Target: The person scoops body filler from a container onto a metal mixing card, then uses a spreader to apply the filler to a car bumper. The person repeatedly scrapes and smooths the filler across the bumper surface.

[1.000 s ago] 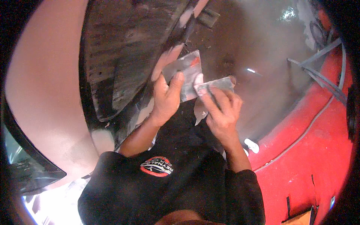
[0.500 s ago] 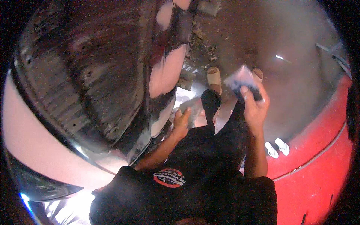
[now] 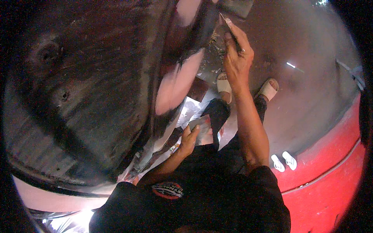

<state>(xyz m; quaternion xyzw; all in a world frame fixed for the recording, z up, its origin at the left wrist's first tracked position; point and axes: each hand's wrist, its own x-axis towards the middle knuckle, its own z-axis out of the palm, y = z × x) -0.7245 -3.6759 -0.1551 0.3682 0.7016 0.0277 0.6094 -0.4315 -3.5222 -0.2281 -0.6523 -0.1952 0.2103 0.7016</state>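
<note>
My right hand [image 3: 237,58] is raised beside a dark car body panel [image 3: 97,77], closed on a thin, flat spreader [image 3: 228,24] seen nearly edge-on. The spreader's tip points toward the panel's upper right edge; whether it touches cannot be made out. Pale pink filler patches [image 3: 176,87] run along that edge. Lower down, close to my waist, my left hand [image 3: 188,140] grips a flat greyish plate [image 3: 204,131], thumb on top.
A red car panel [image 3: 311,184] curves along the right, with a pair of white flip-flops [image 3: 289,160] beside it. My feet, in pale sandals [image 3: 268,90], stand on a dusty floor. A grey block [image 3: 237,7] lies at the far end. Bright light glares at lower left.
My right hand has moved up and left toward the panel edge, turning the spreader from face-on to edge-on. My left hand still holds the plate. The view has shifted closer to the dark panel.
</note>
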